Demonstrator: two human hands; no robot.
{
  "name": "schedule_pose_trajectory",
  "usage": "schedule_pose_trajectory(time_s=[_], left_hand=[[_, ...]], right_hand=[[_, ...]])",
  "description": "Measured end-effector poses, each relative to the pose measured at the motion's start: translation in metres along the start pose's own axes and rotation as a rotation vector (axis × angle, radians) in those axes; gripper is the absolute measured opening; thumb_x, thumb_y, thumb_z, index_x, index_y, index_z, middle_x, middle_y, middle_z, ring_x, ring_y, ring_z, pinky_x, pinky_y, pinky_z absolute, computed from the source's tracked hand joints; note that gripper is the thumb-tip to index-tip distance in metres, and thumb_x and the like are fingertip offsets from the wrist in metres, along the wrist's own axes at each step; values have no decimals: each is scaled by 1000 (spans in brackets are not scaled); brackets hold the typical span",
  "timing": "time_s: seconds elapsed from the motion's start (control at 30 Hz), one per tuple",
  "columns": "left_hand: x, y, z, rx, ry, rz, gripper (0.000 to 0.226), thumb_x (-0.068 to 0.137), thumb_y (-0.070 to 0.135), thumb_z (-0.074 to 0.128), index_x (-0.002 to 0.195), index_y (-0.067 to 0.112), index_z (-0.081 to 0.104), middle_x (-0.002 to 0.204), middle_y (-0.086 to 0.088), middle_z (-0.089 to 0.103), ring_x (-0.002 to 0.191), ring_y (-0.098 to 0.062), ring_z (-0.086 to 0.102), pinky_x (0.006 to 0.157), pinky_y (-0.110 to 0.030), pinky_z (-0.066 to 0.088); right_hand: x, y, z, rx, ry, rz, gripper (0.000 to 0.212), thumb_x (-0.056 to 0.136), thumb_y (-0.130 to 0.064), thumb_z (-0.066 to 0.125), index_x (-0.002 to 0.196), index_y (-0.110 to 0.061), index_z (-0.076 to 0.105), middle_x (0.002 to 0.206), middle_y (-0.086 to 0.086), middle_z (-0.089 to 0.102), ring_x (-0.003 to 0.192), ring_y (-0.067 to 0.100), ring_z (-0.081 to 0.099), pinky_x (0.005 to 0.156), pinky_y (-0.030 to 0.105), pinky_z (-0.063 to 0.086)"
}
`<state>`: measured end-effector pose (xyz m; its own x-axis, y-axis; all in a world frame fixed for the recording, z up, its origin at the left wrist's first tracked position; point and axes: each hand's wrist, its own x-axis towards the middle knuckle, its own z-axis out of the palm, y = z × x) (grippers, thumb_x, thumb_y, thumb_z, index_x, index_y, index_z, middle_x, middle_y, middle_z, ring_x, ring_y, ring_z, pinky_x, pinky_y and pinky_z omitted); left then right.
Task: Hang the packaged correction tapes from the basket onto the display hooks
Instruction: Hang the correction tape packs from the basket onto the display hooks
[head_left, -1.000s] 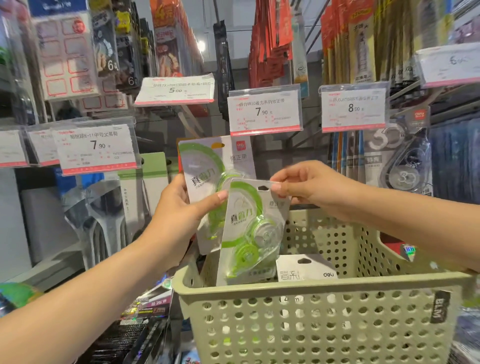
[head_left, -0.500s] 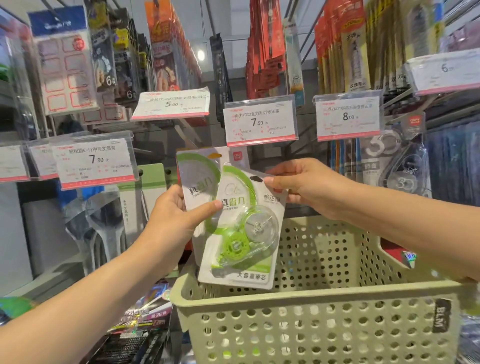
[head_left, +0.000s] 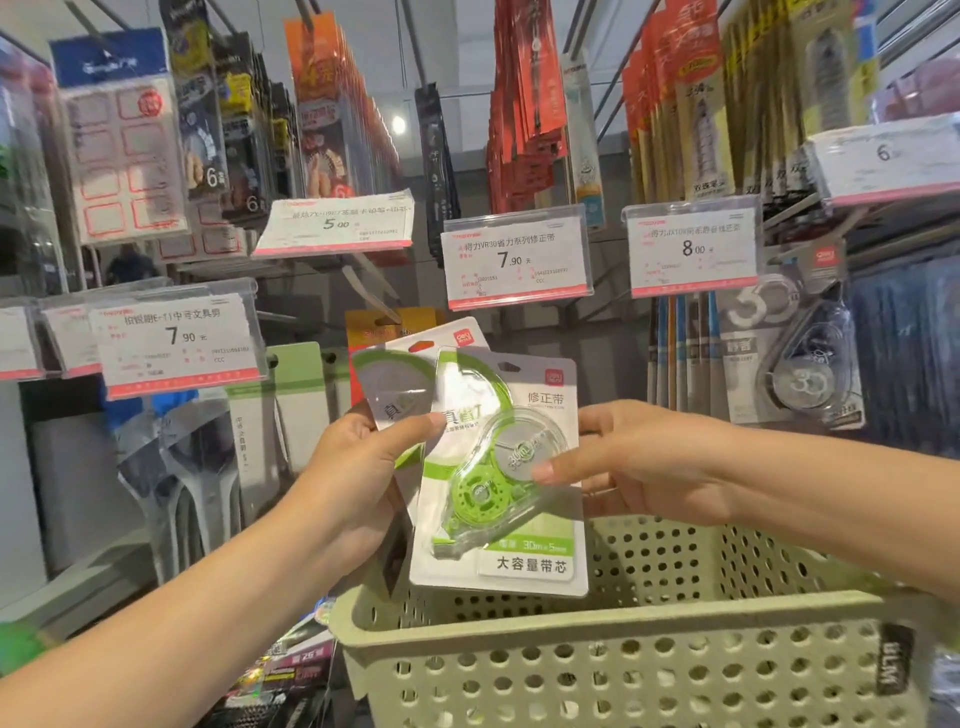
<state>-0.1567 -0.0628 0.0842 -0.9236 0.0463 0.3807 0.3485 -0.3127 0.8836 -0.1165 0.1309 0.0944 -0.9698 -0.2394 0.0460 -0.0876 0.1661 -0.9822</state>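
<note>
I can see my two arms and my two hands. My left hand (head_left: 358, 467) has no glove on it, and my right hand (head_left: 639, 462) has none either. I see no ring on the fingers that show. Both my arms are bare all the way down to the edge of the picture, with no sleeve on them. There is no watch or band on my wrists. My thumb nails are short and plain, with no paint on them.
</note>
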Motion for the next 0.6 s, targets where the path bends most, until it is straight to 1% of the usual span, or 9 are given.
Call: schedule_pose_trajectory(time_s=[0.07, 0.13, 0.17, 0.23, 0.3, 0.37, 0.43, 0.53, 0.6], left_hand=[[1, -2, -2, 14, -32, -18, 15, 79, 2, 68, 85, 9, 56, 79, -13, 76, 72, -28, 70, 74, -41, 58], [0, -5, -5, 43, -52, -14, 18, 81, 11, 68, 96, 8, 57, 88, -13, 76, 73, -24, 72, 66, -36, 60], [-1, -5, -6, 58, -54, -6, 20, 82, 15, 66, 99, 7, 58, 91, -12, 75, 76, -23, 72, 67, -36, 59], [-1, -6, -7, 77, -65, 5, 24, 84, 17, 64, 105, 7, 61, 96, -13, 75, 87, -26, 71, 78, -41, 57], [-1, -5, -9, 96, -89, 22, 20, 85, 15, 62, 104, 8, 62, 89, -9, 77, 82, -23, 73, 71, -39, 60], [-1, -4, -12, 115, -99, 41, 12, 86, 13, 61, 97, 10, 63, 79, -5, 77, 73, -19, 74, 62, -33, 60], [0, 0, -13, 119, -87, 63, 3, 86, 11, 60, 88, 11, 63, 67, 0, 75, 63, -11, 71, 58, -27, 58], [2, 9, -13, 34, -92, 37, 11, 88, 9, 58, 77, 11, 61, 58, 1, 72, 51, -9, 68, 55, -25, 58], [4, 16, -15, -49, -103, -18, 21, 89, 8, 55, 70, 8, 65, 57, 0, 71, 49, -10, 67, 53, -23, 58]], right_hand=[[-3, 1, -3, 11, 12, -27, 38, 70, -3, 74, 107, -8, 67, 101, 8, 75, 80, 17, 70, 77, 27, 56], [-8, 0, -6, 41, 22, -49, 45, 62, -7, 76, 107, -8, 67, 101, 8, 75, 83, 18, 69, 77, 25, 56], [-11, 0, -8, 49, 25, -60, 48, 60, -8, 76, 107, -7, 67, 101, 8, 75, 85, 18, 69, 72, 23, 58], [-17, 0, -13, 21, 29, -86, 45, 64, -7, 75, 109, -8, 66, 102, 8, 75, 80, 15, 68, 59, 19, 55], [-23, 1, -18, -37, 46, -101, 38, 70, -4, 73, 107, -10, 68, 98, 6, 75, 65, 8, 68, 51, 16, 49], [-28, 2, -25, -69, 72, -108, 34, 71, -5, 72, 105, -11, 69, 96, 5, 76, 61, 7, 67, 53, 17, 50], [-34, 2, -32, -75, 94, -119, 35, 70, -7, 70, 105, -10, 69, 97, 8, 75, 68, 13, 68, 62, 22, 55], [-44, 1, -41, -34, 142, -143, 40, 68, -8, 69, 108, -7, 67, 100, 11, 75, 72, 17, 70, 66, 25, 57], [-50, 0, -47, 11, 180, -147, 42, 67, -10, 68, 109, -5, 67, 104, 11, 74, 88, 22, 70, 81, 29, 55]])
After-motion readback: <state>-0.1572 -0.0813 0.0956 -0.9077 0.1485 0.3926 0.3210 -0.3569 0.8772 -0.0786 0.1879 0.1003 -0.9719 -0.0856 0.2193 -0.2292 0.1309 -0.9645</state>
